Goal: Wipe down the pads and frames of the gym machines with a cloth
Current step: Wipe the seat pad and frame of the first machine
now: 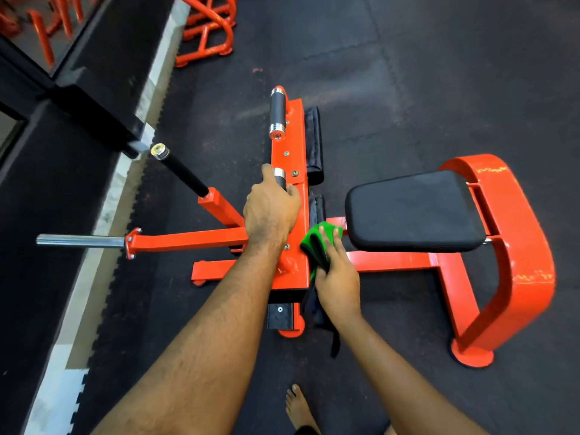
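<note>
Left hand is gripping the near black handle of the orange machine, fingers curling tight around it just below its chrome collar. Thumb is lying up along the bar.

Right hand is holding the green cloth, folded, and pressing it against the right edge of the orange top plate. Fingers are lying fairly straight over the fold; I can't tell where the thumb is sitting under it. A dark end of the cloth is hanging down below the hand.

The cloth is sitting between the plate and the black seat pad, near the pad's front edge but not touching it. Black thigh pads are running along the plate's right side, beyond the cloth.

A second short handle is standing at the far end of the plate. A long black lever is angling out to the left, and a chrome weight horn is sticking out below it.

The machine is standing on dark rubber flooring. My bare foot is showing at the bottom edge. More orange racks are sitting at the top.
</note>
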`<state>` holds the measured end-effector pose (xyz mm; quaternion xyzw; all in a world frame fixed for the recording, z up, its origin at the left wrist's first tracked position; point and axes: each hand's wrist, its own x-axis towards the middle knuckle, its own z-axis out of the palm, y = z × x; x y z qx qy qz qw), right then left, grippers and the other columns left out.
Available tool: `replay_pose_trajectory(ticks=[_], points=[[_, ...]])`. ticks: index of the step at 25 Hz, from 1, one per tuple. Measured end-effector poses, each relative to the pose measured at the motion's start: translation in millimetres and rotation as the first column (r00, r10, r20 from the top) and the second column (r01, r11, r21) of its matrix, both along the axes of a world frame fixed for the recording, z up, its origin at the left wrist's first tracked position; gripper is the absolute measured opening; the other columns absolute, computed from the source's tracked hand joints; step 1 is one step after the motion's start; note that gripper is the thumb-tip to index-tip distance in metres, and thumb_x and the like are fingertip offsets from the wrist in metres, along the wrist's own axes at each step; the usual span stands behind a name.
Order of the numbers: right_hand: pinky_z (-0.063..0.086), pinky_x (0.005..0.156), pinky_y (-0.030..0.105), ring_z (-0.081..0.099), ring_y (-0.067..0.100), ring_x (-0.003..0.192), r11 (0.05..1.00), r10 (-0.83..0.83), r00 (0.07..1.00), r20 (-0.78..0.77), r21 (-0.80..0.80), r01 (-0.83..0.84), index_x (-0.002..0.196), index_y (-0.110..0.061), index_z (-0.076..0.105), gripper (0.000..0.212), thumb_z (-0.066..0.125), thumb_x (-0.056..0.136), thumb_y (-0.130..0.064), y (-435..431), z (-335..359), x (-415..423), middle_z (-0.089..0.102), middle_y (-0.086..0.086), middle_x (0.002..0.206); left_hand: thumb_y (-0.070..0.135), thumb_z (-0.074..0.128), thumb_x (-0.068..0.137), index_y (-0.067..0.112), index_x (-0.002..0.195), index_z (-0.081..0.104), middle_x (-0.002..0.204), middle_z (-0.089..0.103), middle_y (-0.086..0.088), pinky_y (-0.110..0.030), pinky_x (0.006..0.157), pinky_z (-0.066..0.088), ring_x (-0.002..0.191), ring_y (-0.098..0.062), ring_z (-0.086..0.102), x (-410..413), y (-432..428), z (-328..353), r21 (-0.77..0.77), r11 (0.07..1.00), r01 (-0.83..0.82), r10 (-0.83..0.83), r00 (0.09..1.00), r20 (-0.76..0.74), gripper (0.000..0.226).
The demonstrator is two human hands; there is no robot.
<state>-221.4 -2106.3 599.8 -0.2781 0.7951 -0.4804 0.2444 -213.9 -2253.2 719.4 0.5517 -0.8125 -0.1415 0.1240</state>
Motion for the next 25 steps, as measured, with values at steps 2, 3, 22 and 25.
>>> replay_pose_trajectory(ticks=[2, 3, 22, 25], points=[[0.039, 0.106, 0.026, 0.048, 0.019, 0.136, 0.998, -0.063, 0.997, 0.042, -0.002, 0.063, 0.15, -0.039, 0.045, 0.084, 0.055, 0.079, 0.006, 7.6, -1.7, 10.7, 0.028, -0.013, 0.164, 0.036, 0.049, 0.094, 0.017, 0.126, 0.042, 0.094, 0.068, -0.016, -0.044, 0.077, 0.055, 0.089, -0.041, 0.067, 0.0, -1.0, -0.9, -0.002, 1.0, 0.007, -0.007, 1.0, -0.008, 0.038], [0.039, 0.107, 0.027, 0.049, 0.019, 0.136, 0.997, -0.072, 0.997, 0.032, 0.012, 0.072, 0.149, -0.038, 0.046, 0.083, 0.055, 0.079, 0.006, 3.7, -3.0, 10.3, 0.03, -0.012, 0.163, 0.036, 0.049, 0.094, 0.018, 0.126, 0.042, 0.093, 0.068, -0.016, -0.046, 0.078, 0.056, 0.089, -0.041, 0.067, 0.3, -1.2, -1.3, -0.004, 1.0, 0.007, -0.008, 1.0, -0.013, 0.038], [0.05, 0.081, 0.021, 0.062, 0.009, 0.089, 0.933, -0.232, 0.723, 0.651, -0.061, 0.354, 0.134, -0.014, 0.06, 0.035, 0.054, 0.101, -0.005, -6.3, -26.9, -38.5, 0.069, -0.004, 0.103, 0.037, 0.048, 0.092, 0.022, 0.119, 0.042, 0.084, 0.067, -0.009, -0.048, 0.075, 0.058, 0.079, -0.035, 0.066, 1.8, -1.8, -1.5, 0.017, 1.0, -0.01, 0.011, 1.0, -0.024, 0.031], [0.044, 0.107, 0.024, 0.06, 0.007, 0.123, 0.962, -0.065, 0.755, 0.652, -0.16, 0.22, 0.147, -0.016, 0.051, 0.049, 0.051, 0.101, 0.001, 14.8, -12.1, 5.2, 0.063, -0.006, 0.135, 0.036, 0.048, 0.093, 0.021, 0.12, 0.042, 0.086, 0.068, -0.011, -0.048, 0.076, 0.057, 0.081, -0.037, 0.067, 1.2, 0.7, -1.2, -0.002, 1.0, -0.001, 0.001, 1.0, -0.029, 0.031]])
